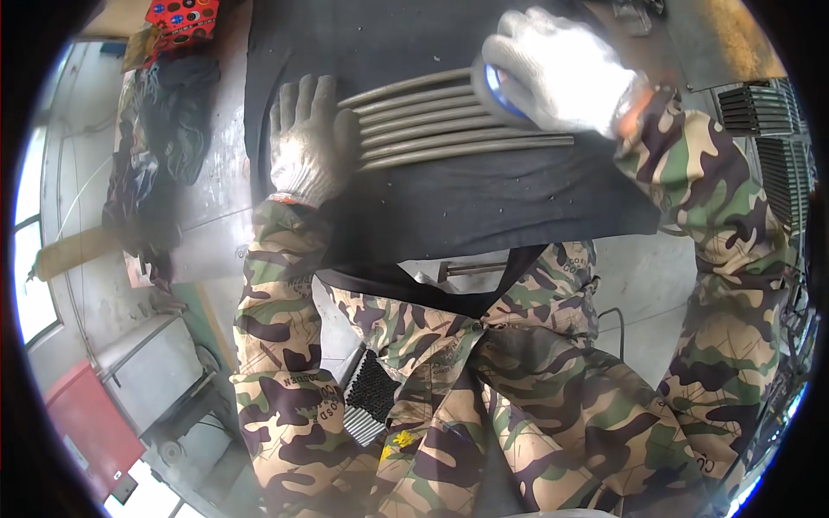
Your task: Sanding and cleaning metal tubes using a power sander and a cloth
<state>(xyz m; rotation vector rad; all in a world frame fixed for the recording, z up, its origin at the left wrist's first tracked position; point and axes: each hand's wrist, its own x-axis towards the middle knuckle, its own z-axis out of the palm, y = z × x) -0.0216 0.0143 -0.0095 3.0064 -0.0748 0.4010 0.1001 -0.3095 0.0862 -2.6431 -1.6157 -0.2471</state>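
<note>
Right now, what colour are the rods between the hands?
Dull grey; the rods show best in the head view, the only one.

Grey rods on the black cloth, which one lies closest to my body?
The lowest rod in the picture; every other one lies above it, farther from you.

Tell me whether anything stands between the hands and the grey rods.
Gloves aside, a round blue-ringed object under the right hand stands between it and the grey rods; nothing visible separates the left hand from them.
</note>
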